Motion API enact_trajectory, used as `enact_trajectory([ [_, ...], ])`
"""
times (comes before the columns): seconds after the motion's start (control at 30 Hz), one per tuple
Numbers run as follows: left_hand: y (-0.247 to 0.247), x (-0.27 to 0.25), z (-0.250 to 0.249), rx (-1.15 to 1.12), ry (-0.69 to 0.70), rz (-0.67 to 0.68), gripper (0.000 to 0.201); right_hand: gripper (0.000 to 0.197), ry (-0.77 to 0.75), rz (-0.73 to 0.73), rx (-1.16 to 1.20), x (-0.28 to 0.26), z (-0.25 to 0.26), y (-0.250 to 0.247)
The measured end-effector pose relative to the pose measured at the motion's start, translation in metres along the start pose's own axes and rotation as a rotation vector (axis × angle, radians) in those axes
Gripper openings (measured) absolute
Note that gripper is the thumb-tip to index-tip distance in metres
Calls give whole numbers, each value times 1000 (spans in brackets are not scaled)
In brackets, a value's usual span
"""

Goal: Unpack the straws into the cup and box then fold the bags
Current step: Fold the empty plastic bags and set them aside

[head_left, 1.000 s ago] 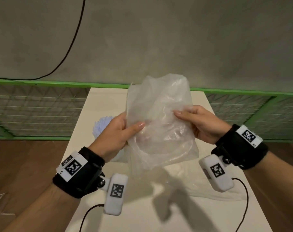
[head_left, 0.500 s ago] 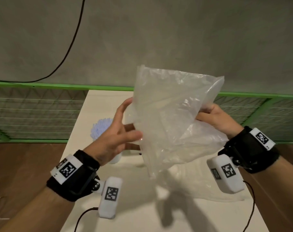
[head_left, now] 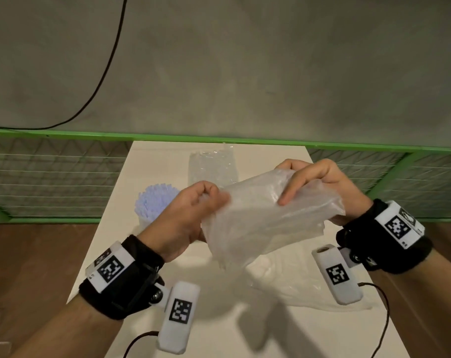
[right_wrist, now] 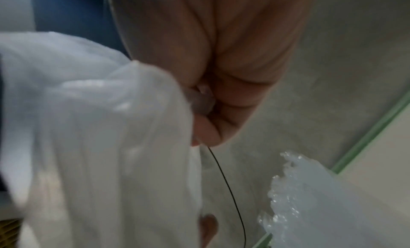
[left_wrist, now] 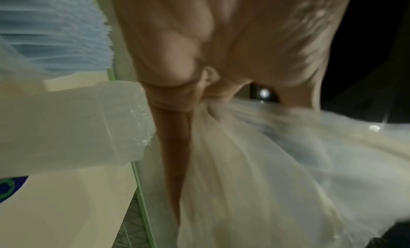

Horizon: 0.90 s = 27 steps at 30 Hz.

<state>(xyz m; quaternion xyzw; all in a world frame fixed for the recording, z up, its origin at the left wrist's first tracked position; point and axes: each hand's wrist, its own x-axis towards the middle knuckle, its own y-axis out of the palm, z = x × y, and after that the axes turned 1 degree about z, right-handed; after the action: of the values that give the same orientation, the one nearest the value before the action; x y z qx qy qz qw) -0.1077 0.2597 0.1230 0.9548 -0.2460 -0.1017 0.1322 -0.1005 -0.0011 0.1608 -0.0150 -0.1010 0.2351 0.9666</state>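
Both hands hold a clear plastic bag [head_left: 265, 218] in the air over the white table [head_left: 157, 161]. My left hand [head_left: 193, 210] grips the bag's left end with curled fingers, and its grip [left_wrist: 199, 97] shows in the left wrist view. My right hand [head_left: 312, 187] pinches the bag's right upper edge, thumb on top. The bag [right_wrist: 88, 129] hangs in folds. Blue-white straws [head_left: 154, 200] stand in a cup at the left. Clear straws [head_left: 212, 166] stand in a box behind the hands. A second empty bag [head_left: 304, 288] lies flat on the table below.
A green railing [head_left: 245, 143] with wire mesh runs behind the table. A black cable [head_left: 103, 73] hangs on the grey wall. Wooden floor [head_left: 33, 267] lies to both sides of the table.
The bag was spread upright between the hands; now it is lowered and gathered into a flatter, horizontal bundle. My left hand went from open fingers to a curled grip.
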Motion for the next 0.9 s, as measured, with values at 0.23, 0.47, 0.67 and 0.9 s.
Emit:
enact_trajectory([
  [0.23,-4,-2,-1,127,212,-84,56,54,223,19,315,-3,11,-10],
  [0.47,-7,-5,4,163,259,-238,32,88,403,84,4,-2,5,-3],
  [0.67,1,1,6,92,403,-330,63,81,185,-352,397,12,-7,11],
  [0.9,20,6,17,101,541,-400,88,55,277,-276,634,15,-48,73],
])
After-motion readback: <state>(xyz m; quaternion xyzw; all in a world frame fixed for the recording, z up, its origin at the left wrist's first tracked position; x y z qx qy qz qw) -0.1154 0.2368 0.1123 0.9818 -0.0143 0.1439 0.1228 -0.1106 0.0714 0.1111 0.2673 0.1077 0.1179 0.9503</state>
